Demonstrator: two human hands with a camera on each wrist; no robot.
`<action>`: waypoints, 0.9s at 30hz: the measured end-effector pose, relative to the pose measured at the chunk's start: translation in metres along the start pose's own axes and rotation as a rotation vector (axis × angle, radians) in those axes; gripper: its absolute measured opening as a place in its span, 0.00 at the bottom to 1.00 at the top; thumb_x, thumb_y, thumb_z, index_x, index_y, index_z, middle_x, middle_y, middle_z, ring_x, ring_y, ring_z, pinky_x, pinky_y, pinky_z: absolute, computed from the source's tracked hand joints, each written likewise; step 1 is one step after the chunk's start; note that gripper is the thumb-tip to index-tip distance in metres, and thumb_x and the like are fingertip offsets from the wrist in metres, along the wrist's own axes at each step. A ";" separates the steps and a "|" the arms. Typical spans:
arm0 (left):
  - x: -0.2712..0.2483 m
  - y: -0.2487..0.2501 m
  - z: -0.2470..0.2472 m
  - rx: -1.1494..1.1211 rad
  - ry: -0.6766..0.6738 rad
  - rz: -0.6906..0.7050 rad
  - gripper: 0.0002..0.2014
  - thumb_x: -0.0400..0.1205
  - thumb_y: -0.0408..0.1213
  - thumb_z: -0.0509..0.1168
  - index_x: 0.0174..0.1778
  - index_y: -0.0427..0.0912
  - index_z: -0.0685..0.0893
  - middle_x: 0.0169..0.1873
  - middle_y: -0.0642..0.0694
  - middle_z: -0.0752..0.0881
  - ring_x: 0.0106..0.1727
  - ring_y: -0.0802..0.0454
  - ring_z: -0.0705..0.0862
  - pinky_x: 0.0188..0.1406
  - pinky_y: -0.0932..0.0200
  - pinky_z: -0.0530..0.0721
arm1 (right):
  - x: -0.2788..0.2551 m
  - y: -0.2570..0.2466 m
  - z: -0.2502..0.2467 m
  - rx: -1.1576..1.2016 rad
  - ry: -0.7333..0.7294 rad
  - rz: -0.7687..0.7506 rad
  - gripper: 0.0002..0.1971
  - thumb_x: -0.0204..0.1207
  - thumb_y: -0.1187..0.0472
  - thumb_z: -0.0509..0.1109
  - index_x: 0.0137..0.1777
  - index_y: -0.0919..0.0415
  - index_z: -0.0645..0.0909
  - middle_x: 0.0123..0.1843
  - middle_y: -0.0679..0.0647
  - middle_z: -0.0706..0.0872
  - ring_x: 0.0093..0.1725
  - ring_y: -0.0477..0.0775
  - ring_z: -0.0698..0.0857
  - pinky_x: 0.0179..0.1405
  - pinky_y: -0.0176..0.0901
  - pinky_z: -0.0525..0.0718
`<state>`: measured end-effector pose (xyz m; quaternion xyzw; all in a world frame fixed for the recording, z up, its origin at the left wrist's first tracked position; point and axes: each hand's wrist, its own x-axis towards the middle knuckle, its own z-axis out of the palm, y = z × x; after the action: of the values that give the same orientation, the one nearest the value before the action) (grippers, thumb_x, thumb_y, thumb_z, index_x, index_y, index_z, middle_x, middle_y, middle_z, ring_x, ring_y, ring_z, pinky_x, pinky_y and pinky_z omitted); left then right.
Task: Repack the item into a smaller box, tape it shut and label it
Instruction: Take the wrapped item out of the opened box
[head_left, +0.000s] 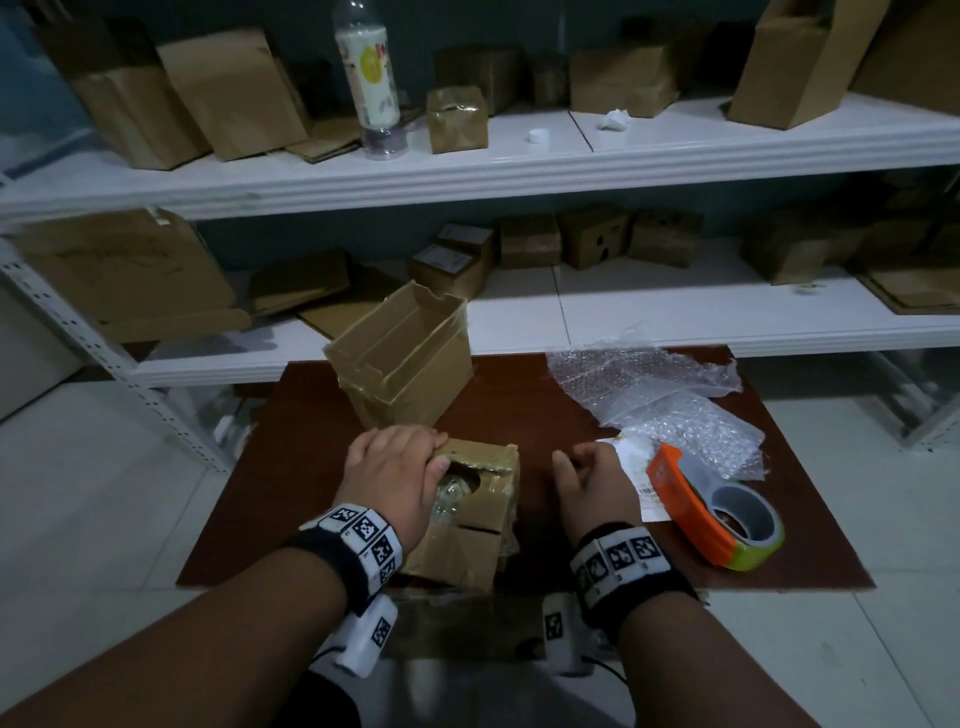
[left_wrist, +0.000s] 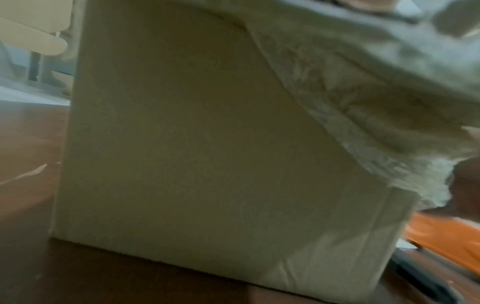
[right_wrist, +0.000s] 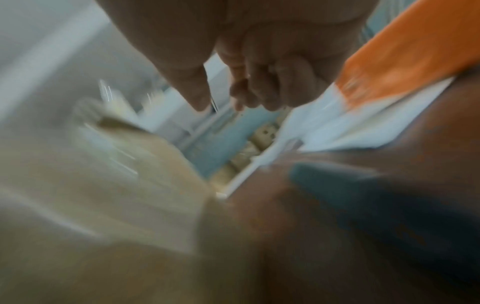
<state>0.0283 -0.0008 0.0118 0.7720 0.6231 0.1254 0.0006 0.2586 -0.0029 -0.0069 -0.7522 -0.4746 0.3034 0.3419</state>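
On brown mat (head_left: 545, 405), left hand (head_left: 392, 467) holds small box (head_left: 480, 519) flap; right hand (head_left: 592, 480) free.

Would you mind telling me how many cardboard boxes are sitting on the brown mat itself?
2: the small box under the left hand, and the open empty box behind it, toward the shelves.

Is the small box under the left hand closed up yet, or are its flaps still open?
Still open. The small box's top flaps leave a gap showing a clear wrapped item inside; the left hand grips one flap.
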 end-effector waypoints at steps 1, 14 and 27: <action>0.001 0.000 -0.001 -0.003 -0.001 -0.001 0.17 0.89 0.52 0.48 0.67 0.59 0.78 0.64 0.61 0.81 0.70 0.57 0.75 0.77 0.49 0.62 | -0.002 -0.003 0.001 0.080 -0.005 0.003 0.16 0.81 0.47 0.69 0.60 0.57 0.80 0.44 0.49 0.86 0.44 0.51 0.85 0.41 0.43 0.78; 0.030 0.004 -0.046 -0.052 -0.439 -0.117 0.18 0.89 0.57 0.51 0.69 0.57 0.77 0.69 0.51 0.81 0.71 0.46 0.78 0.69 0.45 0.69 | -0.027 -0.012 0.021 -0.042 -0.329 -0.164 0.43 0.54 0.34 0.82 0.70 0.48 0.77 0.59 0.48 0.85 0.53 0.45 0.86 0.58 0.47 0.88; -0.026 -0.024 -0.075 -0.102 -0.222 0.095 0.09 0.74 0.56 0.72 0.43 0.60 0.81 0.46 0.62 0.80 0.50 0.62 0.75 0.53 0.56 0.76 | -0.032 -0.024 -0.006 -0.140 -0.338 -0.191 0.29 0.65 0.42 0.83 0.55 0.50 0.70 0.43 0.42 0.81 0.41 0.41 0.80 0.41 0.42 0.79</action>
<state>-0.0145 -0.0319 0.0756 0.8087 0.5748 0.0707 0.1029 0.2393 -0.0266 0.0198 -0.6640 -0.6144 0.3578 0.2317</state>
